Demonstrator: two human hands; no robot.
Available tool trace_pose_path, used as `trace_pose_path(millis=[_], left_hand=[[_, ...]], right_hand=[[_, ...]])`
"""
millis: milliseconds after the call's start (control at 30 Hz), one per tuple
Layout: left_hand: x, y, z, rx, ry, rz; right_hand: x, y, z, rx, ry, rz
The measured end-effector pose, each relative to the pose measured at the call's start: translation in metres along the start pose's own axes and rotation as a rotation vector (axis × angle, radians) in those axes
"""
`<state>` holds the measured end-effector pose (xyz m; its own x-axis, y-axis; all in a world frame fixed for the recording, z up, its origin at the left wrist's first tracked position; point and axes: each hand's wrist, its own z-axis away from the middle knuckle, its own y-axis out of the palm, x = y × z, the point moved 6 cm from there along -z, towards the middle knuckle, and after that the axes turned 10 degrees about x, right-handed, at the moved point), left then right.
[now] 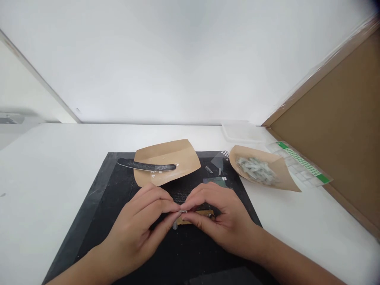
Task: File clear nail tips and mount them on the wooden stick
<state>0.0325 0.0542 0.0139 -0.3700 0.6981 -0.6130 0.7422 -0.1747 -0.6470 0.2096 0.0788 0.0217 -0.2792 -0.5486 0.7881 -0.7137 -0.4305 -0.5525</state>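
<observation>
My left hand (pixel 144 221) and my right hand (pixel 221 215) meet over a black mat (pixel 166 257). Their thumbs and fingertips pinch a small clear false nail tip (pixel 183 211) between them, mostly covered by the fingers. Just below the left fingertips a clear nail tip (pixel 175 225) shows. Under my right hand lies a tan strip (pixel 192 219), partly hidden by the thumb. Beyond the hands, a curved black nail file (pixel 147 165) rests across a brown paper tray (pixel 181 152), with small white bits near it.
At the right, a second brown paper tray (pixel 285 174) holds a heap of clear nail tips (pixel 257 169). Loose nail tips (pixel 208 169) lie on the mat's far right part. A green-edged clear packet (pixel 305 162) leans by the brown board (pixel 332 130); a translucent lid (pixel 242 131) lies behind.
</observation>
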Motion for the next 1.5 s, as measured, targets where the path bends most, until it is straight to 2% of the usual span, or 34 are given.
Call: trace_pose_path(millis=[300,633,967,1100,1200,1333,1400,1500], left_hand=[[0.003,0.003,0.001,0.007,-0.056,0.046],[0.006,0.005,-0.001,0.031,-0.114,0.185],[0.008,0.005,-0.002,-0.004,-0.182,0.255],[0.006,0.004,-0.005,-0.005,-0.159,0.221],[0.003,0.0,-0.005,-0.013,-0.093,0.135],[0.006,-0.016,-0.004,-0.107,-0.037,-0.168],[0.015,-0.029,-0.001,-0.197,-0.081,-0.367],[0.039,-0.05,0.003,-0.273,-0.233,-0.639]], right_hand=[[0.001,0.0,-0.001,-0.01,0.069,0.006],[-0.011,0.004,0.002,-0.007,0.217,-0.151],[-0.009,0.01,0.0,0.047,0.224,-0.198],[-0.004,0.01,-0.002,0.024,0.145,-0.149],[-0.001,0.004,-0.002,-0.015,0.089,-0.065],[-0.006,-0.007,0.002,-0.051,0.148,0.001],[-0.009,-0.011,0.005,-0.059,0.18,0.023],[-0.014,-0.013,0.007,-0.057,0.21,0.029]])
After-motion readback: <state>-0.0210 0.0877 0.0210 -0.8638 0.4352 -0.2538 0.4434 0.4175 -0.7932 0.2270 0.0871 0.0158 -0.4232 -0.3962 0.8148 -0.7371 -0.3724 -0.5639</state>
